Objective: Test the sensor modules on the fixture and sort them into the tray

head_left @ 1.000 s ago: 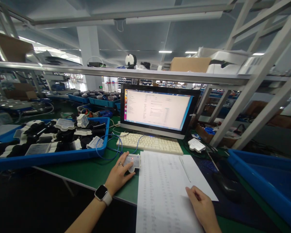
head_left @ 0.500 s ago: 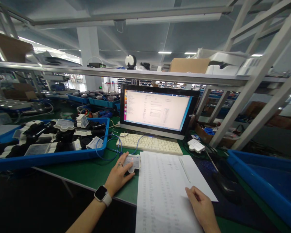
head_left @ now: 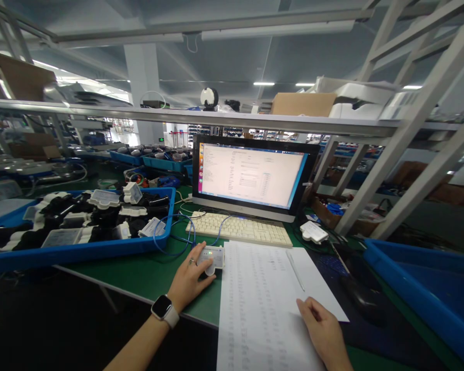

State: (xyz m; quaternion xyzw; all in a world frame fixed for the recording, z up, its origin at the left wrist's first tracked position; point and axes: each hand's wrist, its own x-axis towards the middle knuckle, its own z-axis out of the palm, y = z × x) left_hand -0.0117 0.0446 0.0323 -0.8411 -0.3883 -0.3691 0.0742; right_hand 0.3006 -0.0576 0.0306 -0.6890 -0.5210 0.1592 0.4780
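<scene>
My left hand (head_left: 193,278) wears a watch and lies over a small white electronic module (head_left: 215,259) on the green table, its fingers gripping the module's left part. A green light glows on the module's face. A blue cable (head_left: 175,254) loops beside it, and its end near my fingers is hidden. My right hand (head_left: 320,324) rests loosely curled on the printed sheets (head_left: 255,304), and nothing shows in its fingers. Just beyond it on the paper lies a white pen (head_left: 295,270).
A cream keyboard (head_left: 239,229) sits before a lit monitor (head_left: 251,172). At left, a blue tray (head_left: 112,250) holds several white and black devices. Another white module (head_left: 313,233) lies right of the keyboard. A black mouse (head_left: 361,299) and a blue bin (head_left: 421,288) stand at right.
The light on the module under my left hand has turned from red to green. Both hands stay where they were.
</scene>
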